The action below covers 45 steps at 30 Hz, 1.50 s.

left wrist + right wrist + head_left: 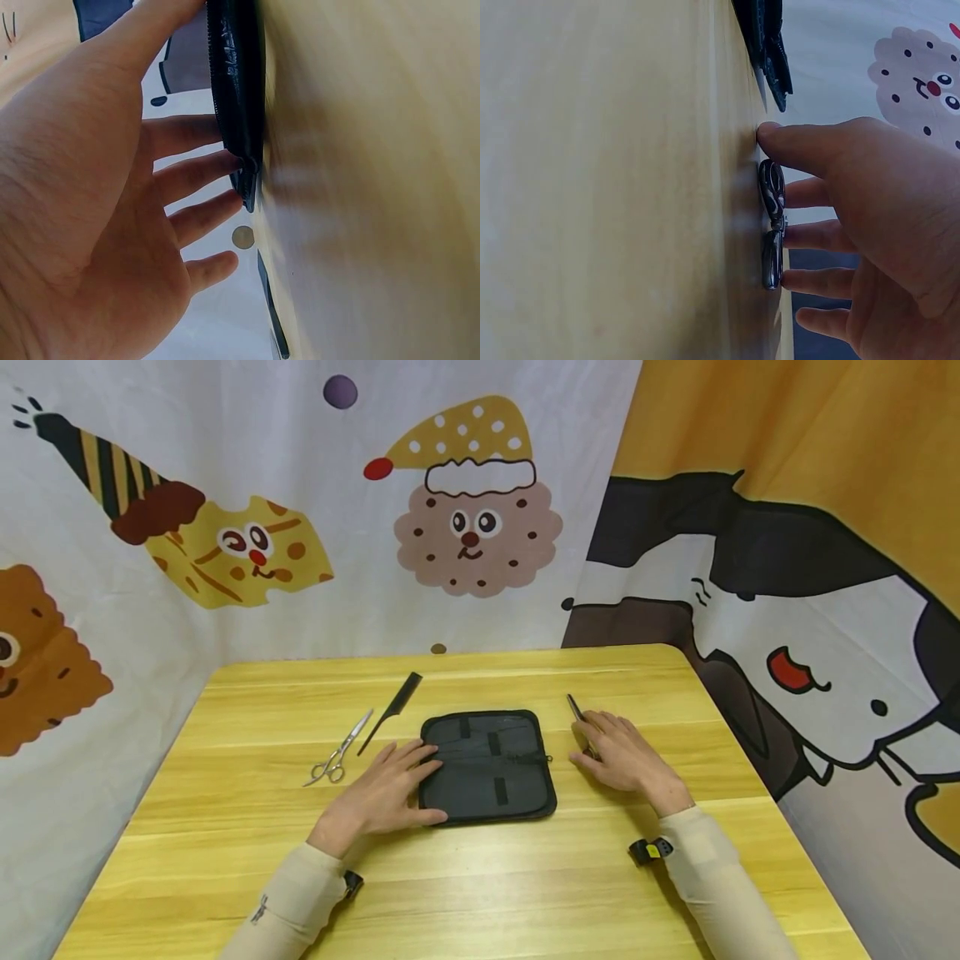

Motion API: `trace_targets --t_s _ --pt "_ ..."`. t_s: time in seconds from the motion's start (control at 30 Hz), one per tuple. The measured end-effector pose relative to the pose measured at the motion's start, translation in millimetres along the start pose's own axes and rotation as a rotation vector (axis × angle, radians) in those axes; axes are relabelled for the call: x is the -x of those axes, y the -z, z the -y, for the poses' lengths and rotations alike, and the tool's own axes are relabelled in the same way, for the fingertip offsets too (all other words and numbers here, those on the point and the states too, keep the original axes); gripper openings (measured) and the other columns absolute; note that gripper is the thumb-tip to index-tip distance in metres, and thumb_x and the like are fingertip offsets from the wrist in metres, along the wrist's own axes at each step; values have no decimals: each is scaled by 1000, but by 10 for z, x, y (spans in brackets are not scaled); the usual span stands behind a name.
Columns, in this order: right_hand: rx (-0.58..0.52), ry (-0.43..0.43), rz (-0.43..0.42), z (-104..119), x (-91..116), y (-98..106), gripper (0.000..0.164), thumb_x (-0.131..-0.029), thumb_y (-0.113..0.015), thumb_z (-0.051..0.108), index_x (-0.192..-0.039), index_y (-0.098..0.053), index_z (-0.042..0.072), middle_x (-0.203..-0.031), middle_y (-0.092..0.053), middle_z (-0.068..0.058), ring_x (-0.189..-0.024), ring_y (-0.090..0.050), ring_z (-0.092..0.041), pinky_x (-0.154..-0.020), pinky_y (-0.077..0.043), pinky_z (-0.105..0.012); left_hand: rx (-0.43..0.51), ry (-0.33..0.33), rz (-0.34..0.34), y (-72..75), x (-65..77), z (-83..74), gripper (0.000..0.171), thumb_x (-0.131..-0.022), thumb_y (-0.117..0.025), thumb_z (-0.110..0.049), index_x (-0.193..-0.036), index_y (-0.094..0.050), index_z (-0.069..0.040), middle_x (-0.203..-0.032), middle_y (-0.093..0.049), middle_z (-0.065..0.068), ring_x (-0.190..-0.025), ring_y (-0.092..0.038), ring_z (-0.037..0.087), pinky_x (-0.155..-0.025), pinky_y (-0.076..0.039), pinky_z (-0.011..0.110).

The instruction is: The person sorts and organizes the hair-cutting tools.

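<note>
An open black zip case (487,768) lies flat on the table, its inner pocket and dark loops facing up. My left hand (386,793) rests at its left edge, fingers spread over the border and thumb at the near corner. In the left wrist view, the fingertips touch the case's zipped side (238,82). To the right of the case, my right hand (618,752) is over a pair of scissors, whose dark blades (574,707) stick out past the fingers. Their finger loops (772,187) show in the right wrist view, with extended fingertips right at them and the thumb beside them.
Silver scissors (339,753) lie on the table left of the case, beside a black tail comb (392,708). A wooden-look table (480,893) carries everything. Printed curtains (285,435) hang behind it and at both sides.
</note>
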State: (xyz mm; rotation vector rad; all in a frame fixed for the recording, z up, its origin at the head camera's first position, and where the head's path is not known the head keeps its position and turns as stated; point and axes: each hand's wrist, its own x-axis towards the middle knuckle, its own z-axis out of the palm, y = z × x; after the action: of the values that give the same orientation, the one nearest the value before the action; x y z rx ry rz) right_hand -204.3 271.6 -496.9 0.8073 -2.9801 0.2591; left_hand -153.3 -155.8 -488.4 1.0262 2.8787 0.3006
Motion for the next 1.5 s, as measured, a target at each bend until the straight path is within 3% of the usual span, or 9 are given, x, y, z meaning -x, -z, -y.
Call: trace_targets --t_s 0.33,0.67,1.07,1.5 --pt "22 13 -19 -16 -3 -17 55 -98 -69 40 -138 -65 1 -147 -51 -26 -132 -45 -44 -109 -38 -61 -4 -2 -8 -1 15 -11 90 -90 -58 -74 -153 -53 -10 -161 -38 13 -148 -25 35 -118 -23 61" --pt "51 33 -48 -28 -25 -9 47 -95 -73 35 -130 -70 3 -138 -60 -22 -117 -54 -39 -97 -49 -56 1 9 -3 -14 18 -16 91 -89 -59 -74 -153 -53 -9 -161 -38 13 -149 -25 35 -118 -24 63" --pt "11 31 -59 -36 -51 -8 39 -92 -76 21 -124 -73 0 -131 -62 -20 -109 -57 -32 -90 -54 -47 2 11 8 9 5 -28 91 -90 -58 -74 -154 -53 -10 -162 -38 12 -149 -24 35 -118 -25 62" --pt "-28 43 -86 -11 -46 9 33 -88 -76 7 -120 -75 1 -108 -63 -12 -88 -54 -23 -73 -51 -36 9 16 19 6 0 -27 92 -90 -57 -75 -154 -51 -10 -163 -36 11 -149 -24 34 -118 -25 62"
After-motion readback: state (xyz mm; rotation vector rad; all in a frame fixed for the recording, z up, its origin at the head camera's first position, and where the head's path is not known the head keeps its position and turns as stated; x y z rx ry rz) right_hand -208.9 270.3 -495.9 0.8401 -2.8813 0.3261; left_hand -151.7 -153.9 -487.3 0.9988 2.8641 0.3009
